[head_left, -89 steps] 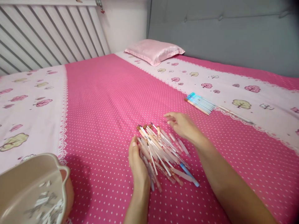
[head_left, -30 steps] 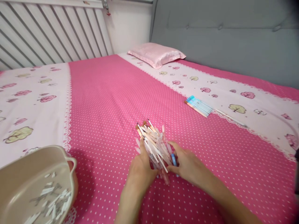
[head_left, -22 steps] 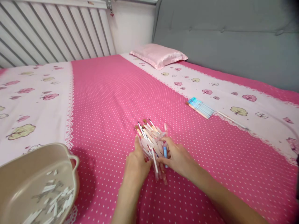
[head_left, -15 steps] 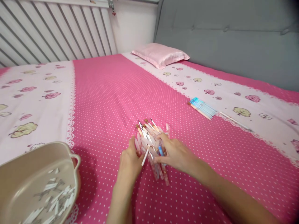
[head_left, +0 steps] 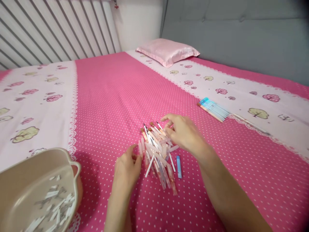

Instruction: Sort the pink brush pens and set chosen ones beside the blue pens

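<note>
Pink bedspread [head_left: 116, 96], left hand [head_left: 126, 167] flat — right hand [head_left: 184, 132] arched over pen pile [head_left: 156, 151]

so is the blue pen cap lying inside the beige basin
No, the blue pen cap lies on the pink bedsheet beside the pile of pens, well away from the beige basin.

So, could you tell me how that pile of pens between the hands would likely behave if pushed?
The pile of pens lies loose and criss-crossed, so it would probably scatter. The slim round barrels look apt to roll, though the bedsheet may slow them.
</note>
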The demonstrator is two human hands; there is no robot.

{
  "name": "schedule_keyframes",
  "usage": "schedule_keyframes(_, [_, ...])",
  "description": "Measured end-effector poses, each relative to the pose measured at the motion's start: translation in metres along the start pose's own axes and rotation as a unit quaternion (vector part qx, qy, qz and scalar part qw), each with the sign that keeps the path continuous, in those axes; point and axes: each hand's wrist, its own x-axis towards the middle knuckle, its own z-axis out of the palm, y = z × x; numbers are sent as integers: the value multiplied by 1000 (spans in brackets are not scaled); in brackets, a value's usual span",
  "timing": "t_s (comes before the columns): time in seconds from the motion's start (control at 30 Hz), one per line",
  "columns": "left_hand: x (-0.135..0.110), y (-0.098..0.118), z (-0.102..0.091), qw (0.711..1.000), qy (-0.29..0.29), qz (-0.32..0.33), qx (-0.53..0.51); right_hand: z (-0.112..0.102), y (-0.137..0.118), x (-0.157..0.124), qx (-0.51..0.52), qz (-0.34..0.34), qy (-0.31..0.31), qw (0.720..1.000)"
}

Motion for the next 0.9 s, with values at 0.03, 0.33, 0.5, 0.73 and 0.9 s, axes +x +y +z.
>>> schedule_keyframes(0.03, [0,2,2,1000,9,-4,6,6,7,2,-4,8,-8,1000])
schedule_keyframes(0.33, [5,20,37,988,147,49,-10,23,38,12,-31,17,-12,999])
schedule_keyframes(0.5, [7,17,40,984,155,81,-39,30,39,14,-18,23,-51,998])
schedule_keyframes(0.73, [8,16,41,982,160,78,-56,36,38,12,-61,31,-91,994])
schedule_keyframes(0.9, [8,17,41,983,156,79,-60,34,35,10,-48,39,-106,992])
